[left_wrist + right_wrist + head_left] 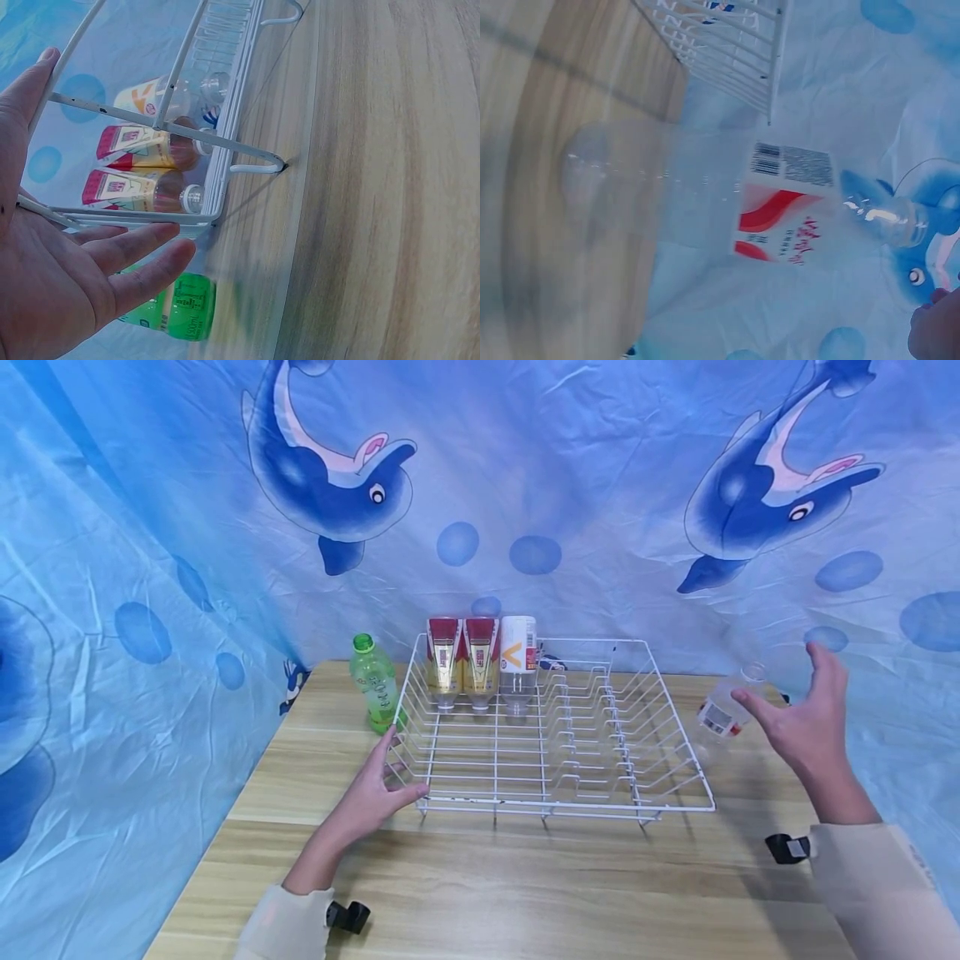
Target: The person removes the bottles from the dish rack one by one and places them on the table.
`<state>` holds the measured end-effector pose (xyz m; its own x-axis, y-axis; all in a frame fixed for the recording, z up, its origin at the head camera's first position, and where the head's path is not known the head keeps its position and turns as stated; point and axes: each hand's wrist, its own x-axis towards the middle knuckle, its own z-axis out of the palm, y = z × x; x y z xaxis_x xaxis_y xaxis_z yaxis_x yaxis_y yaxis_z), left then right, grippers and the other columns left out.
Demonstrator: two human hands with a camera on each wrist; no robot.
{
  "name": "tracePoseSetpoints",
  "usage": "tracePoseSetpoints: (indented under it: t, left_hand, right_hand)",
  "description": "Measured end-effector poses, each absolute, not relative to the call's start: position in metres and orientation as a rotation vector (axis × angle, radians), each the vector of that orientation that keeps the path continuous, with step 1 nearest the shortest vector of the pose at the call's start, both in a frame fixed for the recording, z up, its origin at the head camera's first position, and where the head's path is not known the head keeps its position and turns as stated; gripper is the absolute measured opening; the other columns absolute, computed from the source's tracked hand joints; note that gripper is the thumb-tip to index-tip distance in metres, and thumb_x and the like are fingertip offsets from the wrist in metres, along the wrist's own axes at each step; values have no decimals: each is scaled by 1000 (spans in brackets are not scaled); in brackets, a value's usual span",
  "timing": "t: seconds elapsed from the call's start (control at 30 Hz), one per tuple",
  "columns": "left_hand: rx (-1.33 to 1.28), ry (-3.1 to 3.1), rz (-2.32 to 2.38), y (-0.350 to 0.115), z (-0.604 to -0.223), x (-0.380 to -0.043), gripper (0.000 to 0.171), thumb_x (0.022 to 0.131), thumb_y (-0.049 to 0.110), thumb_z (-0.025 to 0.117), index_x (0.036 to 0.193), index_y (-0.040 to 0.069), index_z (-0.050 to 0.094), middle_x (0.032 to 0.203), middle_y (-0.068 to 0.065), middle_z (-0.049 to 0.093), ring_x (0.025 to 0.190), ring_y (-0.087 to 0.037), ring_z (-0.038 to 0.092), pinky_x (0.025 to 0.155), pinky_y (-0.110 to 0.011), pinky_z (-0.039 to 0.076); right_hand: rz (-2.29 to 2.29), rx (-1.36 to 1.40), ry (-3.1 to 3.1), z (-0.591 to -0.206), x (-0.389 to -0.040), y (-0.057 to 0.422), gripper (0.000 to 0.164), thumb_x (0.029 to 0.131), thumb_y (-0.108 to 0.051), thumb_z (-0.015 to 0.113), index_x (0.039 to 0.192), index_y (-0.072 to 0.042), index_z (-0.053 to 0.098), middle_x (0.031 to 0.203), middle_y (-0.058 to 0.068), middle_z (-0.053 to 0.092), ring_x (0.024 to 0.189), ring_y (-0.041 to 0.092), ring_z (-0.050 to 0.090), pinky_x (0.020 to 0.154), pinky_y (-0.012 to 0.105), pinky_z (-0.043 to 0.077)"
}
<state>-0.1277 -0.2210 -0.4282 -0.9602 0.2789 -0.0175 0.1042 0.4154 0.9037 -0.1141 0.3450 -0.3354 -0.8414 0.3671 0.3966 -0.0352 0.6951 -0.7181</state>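
Observation:
My left hand (367,793) is at the front left corner of a white wire dish rack (555,808), its thumb against the rim and its other fingers spread outside it. Just behind that hand, a green plastic bottle (378,685) stands upright beside the rack. On the right, my right hand (813,727) is raised with thumb and fingers apart, next to a clear plastic bottle (780,210). That bottle has a red and white label and an uncapped-looking neck; it stands on the table to the right of the rack. Nothing is between the right fingers.
Two red-and-gold labelled bottles (445,664) and a clear bottle with a white label (517,652) stand neck-down at the rack's back left. Upright wire dividers (570,727) fill its right part. A blue dolphin-print curtain (570,468) hangs behind the wooden table (480,885).

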Motion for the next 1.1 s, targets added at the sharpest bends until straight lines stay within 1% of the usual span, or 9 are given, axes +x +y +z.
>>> tracePoseSetpoints:
  t: [0.1,0.23,0.37,0.53,0.67,0.8,0.9,1.1]
  left_hand:
    - [342,2498,1577,-221,-428,-128,113,85,31,83,164,20,2,164,-22,16,134,-49,44,98,-52,52]
    - [339,2498,1573,-221,-427,-128,113,85,32,83,164,20,2,165,-21,16,134,-48,44,99,-52,51]
    - [336,2493,1573,-221,-426,-128,112,87,28,82,164,21,1,165,-20,16,135,-47,44,100,-52,51]
    - [334,2487,1572,-221,-426,-127,112,87,27,82,164,22,1,165,-19,16,135,-47,43,100,-52,51]
    - [332,2492,1567,-221,-426,-127,112,86,28,82,164,21,1,165,-20,16,135,-47,43,100,-52,50]
    - [338,2500,1568,-222,-427,-128,112,86,27,82,164,20,1,165,-21,14,135,-48,44,100,-53,50]
    - [340,2505,1566,-221,-427,-128,112,87,27,82,164,19,1,165,-22,14,134,-49,44,100,-53,50]
    - [342,2515,1556,-221,-428,-129,112,86,30,82,164,19,2,164,-23,15,134,-49,44,100,-54,49]
  right_hand:
    - [990,-216,-2399,-329,-115,342,105,85,-27,82,163,-11,13,166,13,11,151,33,11,123,53,9]
    - [940,-143,-2411,-321,-117,336,107,81,-22,85,161,-6,17,166,15,13,151,33,12,123,54,10]
    - [899,-68,-2421,-314,-119,330,109,77,-17,88,160,-3,19,165,17,15,151,35,13,122,57,11]
    - [885,-3,-2431,-305,-120,321,111,76,-15,89,160,-3,19,164,18,16,151,37,14,120,62,12]
    - [879,63,-2415,-298,-119,311,111,73,-12,90,160,-4,22,163,19,21,149,37,17,120,61,14]
    - [849,152,-2389,-291,-121,301,113,66,-5,93,158,1,26,160,23,26,147,39,22,120,58,18]
    - [829,199,-2388,-288,-123,296,114,62,-1,93,156,5,28,158,26,27,145,42,24,120,59,19]
    - [757,276,-2434,-285,-124,291,113,65,-4,93,156,4,26,159,26,25,146,44,23,118,62,20]
